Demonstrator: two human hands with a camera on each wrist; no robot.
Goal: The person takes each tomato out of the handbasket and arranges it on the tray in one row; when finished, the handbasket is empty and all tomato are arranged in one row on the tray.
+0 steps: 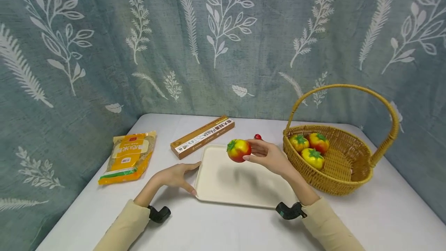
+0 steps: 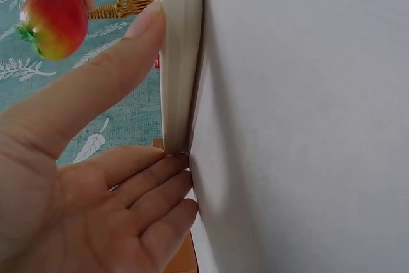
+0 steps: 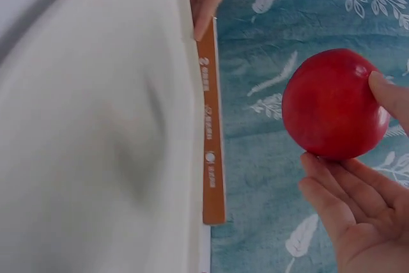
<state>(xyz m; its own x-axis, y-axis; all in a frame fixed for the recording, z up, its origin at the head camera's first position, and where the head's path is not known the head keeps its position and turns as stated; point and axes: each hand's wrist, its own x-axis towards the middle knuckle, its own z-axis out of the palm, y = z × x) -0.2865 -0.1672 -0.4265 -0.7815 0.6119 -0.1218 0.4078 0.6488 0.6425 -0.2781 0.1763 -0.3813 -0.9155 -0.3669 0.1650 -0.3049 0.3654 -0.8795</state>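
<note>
My right hand (image 1: 266, 157) holds a red and yellow tomato (image 1: 238, 150) above the cream tray (image 1: 223, 195), pinching it between thumb and fingertips. Its green leafy top points left, away from the palm. In the right wrist view the smooth red underside of the tomato (image 3: 332, 107) shows. My left hand (image 1: 175, 176) rests at the tray's left end, thumb by the near corner and fingers farther up that side. Seen from the left wrist, the thumb and fingertips touch the tray's rim (image 2: 179, 62) at spread-out points. The tray lies flat, with a shadow across its bare surface.
To the right stands a wicker basket (image 1: 348, 181) with a tall handle and several similar tomatoes (image 1: 312, 158) inside. A pasta box (image 1: 203, 136) lies behind the tray; an orange grain bag (image 1: 129, 157) lies left. A small red object (image 1: 258, 136) shows behind the right hand.
</note>
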